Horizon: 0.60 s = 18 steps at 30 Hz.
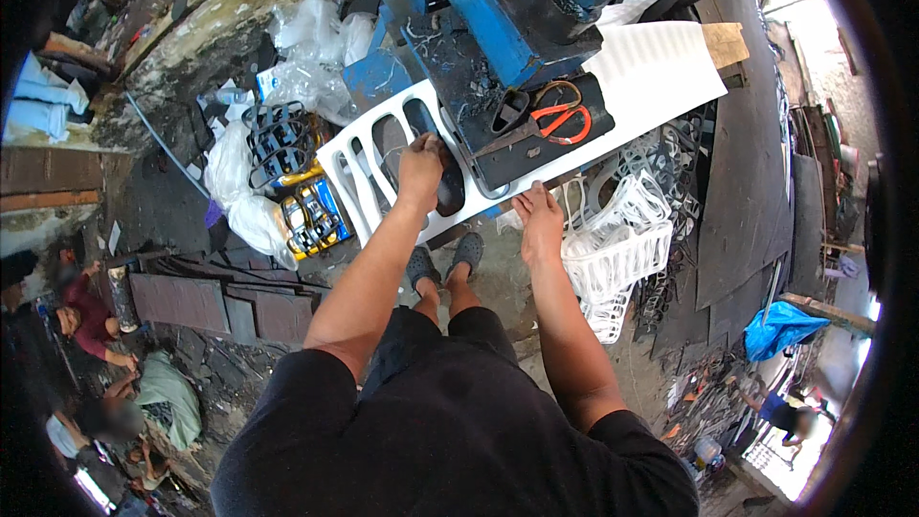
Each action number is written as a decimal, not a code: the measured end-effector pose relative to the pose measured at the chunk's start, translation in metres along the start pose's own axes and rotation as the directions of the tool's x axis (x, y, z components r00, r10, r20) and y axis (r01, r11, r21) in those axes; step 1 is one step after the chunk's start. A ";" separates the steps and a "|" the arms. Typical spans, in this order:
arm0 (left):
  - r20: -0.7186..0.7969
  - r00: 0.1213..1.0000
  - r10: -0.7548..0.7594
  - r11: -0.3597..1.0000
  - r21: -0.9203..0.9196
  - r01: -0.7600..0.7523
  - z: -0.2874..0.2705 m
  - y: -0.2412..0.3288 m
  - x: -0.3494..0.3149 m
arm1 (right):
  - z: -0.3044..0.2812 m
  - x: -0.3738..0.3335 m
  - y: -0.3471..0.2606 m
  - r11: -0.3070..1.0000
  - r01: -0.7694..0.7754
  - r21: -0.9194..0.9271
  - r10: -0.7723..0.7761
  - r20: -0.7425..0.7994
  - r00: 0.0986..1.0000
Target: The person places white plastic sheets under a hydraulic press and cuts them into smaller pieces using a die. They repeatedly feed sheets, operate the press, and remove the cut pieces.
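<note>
A long white foam sheet (668,77) with a row of sole-shaped cut-outs lies across the black work surface of a blue machine (471,11). Over the cut-outs near its left end is my left hand (419,172), its fingers closed; what they pinch is hidden. Just right of that hand, a thin sole-shaped metal cutting die (494,193) rests at the last cut-out. My right hand (540,218) grips the sheet's front edge between thumb and fingers. Orange-handled scissors (563,123) lie on a black pad (517,161) beyond it, beside a small dark cup (510,110).
A white basket (622,254) of cut scraps stands right of my legs. On the left are clear plastic bags (230,158) and black strap pieces on a yellow-blue box (321,220). Large dark sheets (742,201) lean at right. Several people are farther off.
</note>
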<state>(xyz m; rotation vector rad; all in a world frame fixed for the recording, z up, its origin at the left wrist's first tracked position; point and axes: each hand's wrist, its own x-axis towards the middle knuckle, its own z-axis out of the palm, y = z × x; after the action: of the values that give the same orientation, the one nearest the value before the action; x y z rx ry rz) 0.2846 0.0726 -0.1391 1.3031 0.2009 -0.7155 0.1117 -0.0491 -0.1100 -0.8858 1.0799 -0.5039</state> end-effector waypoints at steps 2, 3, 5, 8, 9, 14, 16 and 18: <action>-0.007 1.000 -0.023 0.995 -0.093 0.023 0.007 0.008 -0.005 | -0.001 0.006 -0.003 1.000 -0.015 0.012 0.015 -0.019 1.000; -0.009 0.999 -0.036 0.990 -0.138 0.035 0.011 0.012 -0.007 | -0.003 0.010 -0.001 1.000 -0.017 -0.002 0.017 -0.030 0.999; -0.010 0.999 -0.037 0.978 -0.206 0.034 0.017 0.018 -0.009 | -0.005 0.017 -0.002 1.000 -0.005 -0.008 0.004 -0.044 0.999; 0.005 1.000 -0.010 0.974 -0.224 0.011 0.029 0.033 -0.006 | -0.003 0.032 -0.007 1.000 0.024 0.019 -0.022 -0.064 0.998; -0.008 1.000 -0.008 0.986 -0.164 0.006 0.034 0.038 -0.004 | -0.003 0.038 -0.011 0.999 0.030 0.020 -0.029 -0.056 0.998; 0.194 0.976 -0.095 0.964 -0.226 0.138 0.050 0.060 0.014 | -0.002 0.070 -0.027 0.999 0.043 -0.018 -0.044 -0.079 0.996; 0.199 0.971 -0.133 0.954 -0.240 0.180 0.053 0.067 0.026 | -0.004 0.083 -0.032 0.998 0.042 -0.045 -0.045 -0.073 0.996; 0.258 0.965 -0.036 0.967 -0.236 0.099 0.055 0.064 0.028 | -0.006 0.094 -0.031 0.997 0.057 -0.046 -0.060 -0.052 0.997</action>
<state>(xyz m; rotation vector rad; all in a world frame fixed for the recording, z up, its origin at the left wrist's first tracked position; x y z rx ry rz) 0.3302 0.0169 -0.0862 0.9608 0.1244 -0.8787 0.1468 -0.1377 -0.1363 -0.9502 1.1199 -0.5565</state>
